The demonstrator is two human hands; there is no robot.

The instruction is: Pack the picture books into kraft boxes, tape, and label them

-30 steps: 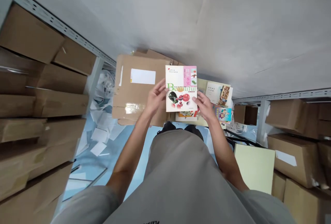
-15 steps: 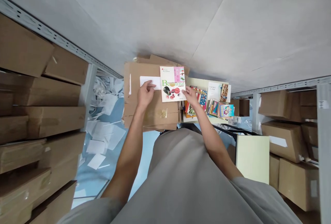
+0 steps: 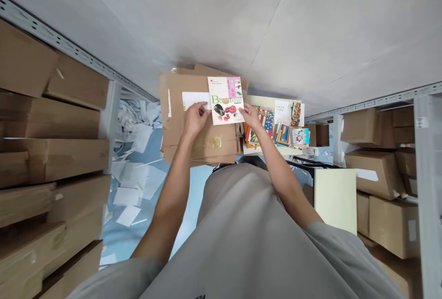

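A thin book [image 3: 226, 100] with a white and pink cover showing fruit lies on top of a closed cardboard box [image 3: 198, 135]. My left hand [image 3: 194, 117] touches the book's left edge, over the box's white label [image 3: 193, 99]. My right hand [image 3: 250, 115] holds the book's lower right corner. Just right of the box, a pile of colourful books [image 3: 279, 129] is spread over a pale yellow surface [image 3: 253, 101].
Metal shelving with cardboard boxes [image 3: 51, 128] lines the left side, and more boxes [image 3: 376, 170] stand on the right. Loose white paper sheets [image 3: 134, 179] litter the blue floor on the left. A pale yellow panel [image 3: 334, 197] stands at my right.
I have moved the book away from my body and down onto the box top. My left hand let go for a moment, then returned to the book's left edge.
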